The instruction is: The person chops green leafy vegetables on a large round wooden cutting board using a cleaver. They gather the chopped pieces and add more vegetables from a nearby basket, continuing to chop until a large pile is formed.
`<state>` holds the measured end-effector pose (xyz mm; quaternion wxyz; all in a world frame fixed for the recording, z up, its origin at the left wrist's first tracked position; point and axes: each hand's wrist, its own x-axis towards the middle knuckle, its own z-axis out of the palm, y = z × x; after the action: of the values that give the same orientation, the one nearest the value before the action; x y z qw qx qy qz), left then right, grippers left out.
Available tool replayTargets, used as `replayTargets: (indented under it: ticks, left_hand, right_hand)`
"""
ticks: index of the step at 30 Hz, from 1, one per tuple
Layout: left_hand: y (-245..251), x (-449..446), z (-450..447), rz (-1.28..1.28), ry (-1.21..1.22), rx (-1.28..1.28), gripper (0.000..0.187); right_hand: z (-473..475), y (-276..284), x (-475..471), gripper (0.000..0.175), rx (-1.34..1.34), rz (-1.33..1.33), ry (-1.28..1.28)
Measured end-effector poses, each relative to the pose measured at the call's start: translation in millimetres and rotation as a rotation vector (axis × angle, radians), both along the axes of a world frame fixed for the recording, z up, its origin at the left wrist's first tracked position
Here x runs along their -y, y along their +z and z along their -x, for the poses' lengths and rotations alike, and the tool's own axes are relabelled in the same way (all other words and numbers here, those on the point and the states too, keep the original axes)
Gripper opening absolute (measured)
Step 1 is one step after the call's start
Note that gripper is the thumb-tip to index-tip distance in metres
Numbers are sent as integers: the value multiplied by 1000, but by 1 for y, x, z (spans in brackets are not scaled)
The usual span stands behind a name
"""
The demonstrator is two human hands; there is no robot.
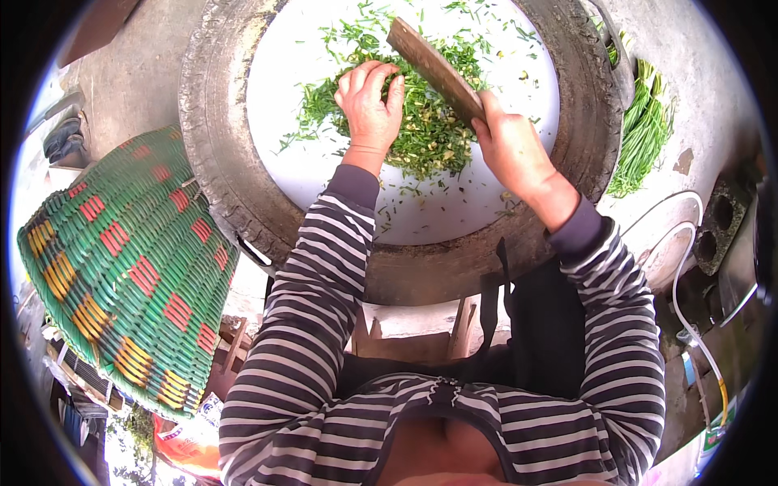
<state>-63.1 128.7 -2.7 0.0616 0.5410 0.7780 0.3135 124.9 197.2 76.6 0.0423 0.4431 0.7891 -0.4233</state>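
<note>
A heap of finely chopped greens with yellowish bits is spread over a round white board. My left hand rests on the left part of this heap, fingers bent and thumb apart from them. Its fingertips partly sink out of sight, so whether they pinch any greens is unclear. In my right hand is the handle end of a brown-stained cleaver. The blade slants up and leftward over the greens, close to my left fingertips. Loose green pieces are scattered around the heap.
A worn tyre-like ring surrounds the board. Bundled long green stalks lie on the concrete at right. A green woven basket with red and yellow patches leans at left. A white hose loops at lower right.
</note>
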Motion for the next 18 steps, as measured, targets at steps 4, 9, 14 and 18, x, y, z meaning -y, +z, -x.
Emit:
replayTargets:
  ticks: [4,9,14,18]
  left_hand:
    - [-17,-1,3,8,-135,110,10]
    - [-20,-1,6,3,-164,104,8]
    - [-12,-1,2,73,-140,107,9]
    - [-9,-7,6,64,-127,186,14]
  right_hand:
    - [-7,-4,14,17,-17,50,-2]
    - [16,-31,22,16,-109,76,-82]
    - [57,-48,1,15,-76,-30,-84]
    - [39,-40,-9,16,-85,-17,-104]
